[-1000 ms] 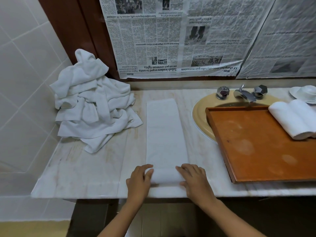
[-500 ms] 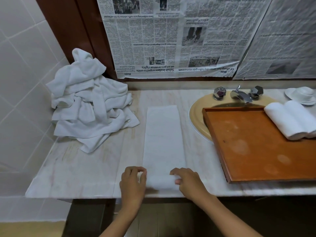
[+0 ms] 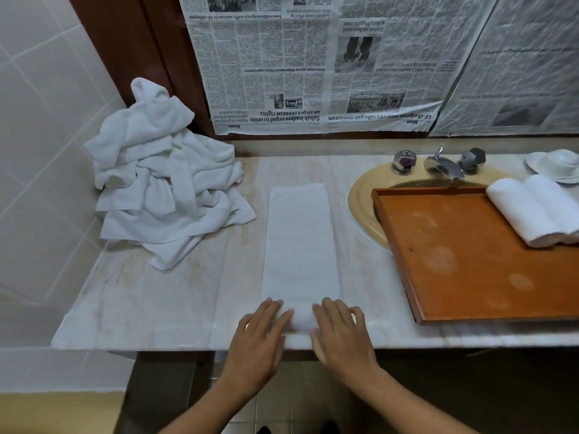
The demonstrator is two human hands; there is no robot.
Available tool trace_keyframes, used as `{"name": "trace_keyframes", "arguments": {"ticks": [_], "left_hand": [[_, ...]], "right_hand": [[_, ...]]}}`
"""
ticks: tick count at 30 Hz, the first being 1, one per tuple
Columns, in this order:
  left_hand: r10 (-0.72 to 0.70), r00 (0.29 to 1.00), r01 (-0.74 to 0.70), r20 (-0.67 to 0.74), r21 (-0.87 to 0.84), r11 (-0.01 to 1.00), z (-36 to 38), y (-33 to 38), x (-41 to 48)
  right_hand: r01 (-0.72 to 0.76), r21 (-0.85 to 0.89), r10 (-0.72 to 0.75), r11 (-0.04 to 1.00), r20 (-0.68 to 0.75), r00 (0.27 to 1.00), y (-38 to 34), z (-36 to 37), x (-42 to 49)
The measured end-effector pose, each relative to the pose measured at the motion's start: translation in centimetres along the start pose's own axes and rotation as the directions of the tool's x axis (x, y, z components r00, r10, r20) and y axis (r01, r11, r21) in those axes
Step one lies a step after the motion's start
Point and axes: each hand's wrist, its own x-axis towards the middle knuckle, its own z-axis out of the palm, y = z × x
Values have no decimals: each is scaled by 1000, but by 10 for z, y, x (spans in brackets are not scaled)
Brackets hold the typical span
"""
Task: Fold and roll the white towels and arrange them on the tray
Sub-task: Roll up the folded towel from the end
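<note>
Grip flattened from curled, left hand (image 3: 260,336) and right hand (image 3: 340,333) press the near-end roll of the folded towel (image 3: 300,245) forward; rolling has only begun.

The pale marble desk (image 3: 156,308) carries a heap of crumpled white towels (image 3: 163,183) in its back left corner. At mid-desk a folded towel (image 3: 300,245) lies flat as a long strip, its near end rolled up at the front edge. On the right, a wooden tray (image 3: 470,261) lies partly over a yellow sink (image 3: 363,208). Taps (image 3: 443,164) and a white dish (image 3: 554,164) stand along the back edge.
</note>
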Motion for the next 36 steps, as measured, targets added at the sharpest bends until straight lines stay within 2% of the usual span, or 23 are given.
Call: {"name": "trace_keyframes", "arguments": {"ticks": [3,7,11,13,15,18,20,23,25,28,31,33,36], "left_hand": [[-24,998,22,56,25,999,0,-3,18],[-106,986,103,129,31,994,-7,1,39],[-237,962,236,134,29,971,-10,8,50],[-270,956,272,114,-7,962,-7,10,47],[-268,960,275,86,-84,958,-7,9,39],[-222,973,231,66,-227,946,-7,2,24],[-235,966,257,109,-304,917,-5,-3,17],[-272,930,352,247,-385,853,-11,-6,21],[-264,907,383,328,-385,840,-18,-9,30],[-273,849,453,451,-358,817,-23,-14,48],[-303,812,460,499,-227,858,-25,-14,63],[-356,813,450,460,-110,886,-28,-9,69],[-401,858,431,320,-28,902,-34,3,66]], "right_hand": [[64,-42,-60,997,76,995,16,-2,17],[89,2,-88,996,90,992,21,-11,35],[-7,96,-2,995,97,995,17,-14,43],[-37,143,16,989,146,989,15,-17,46],[-80,205,38,975,203,978,15,-20,47],[-257,338,128,905,359,924,18,-22,46],[-369,406,159,836,464,871,19,-26,46],[-427,410,173,806,527,832,17,-28,52],[-422,317,256,849,452,855,11,-26,54],[-368,170,335,914,195,922,-4,-25,47],[-199,77,197,977,28,980,-12,-17,32],[-99,58,103,993,-68,992,-5,-9,23],[-4,-1,4,1000,10,1000,10,-1,12]]}}
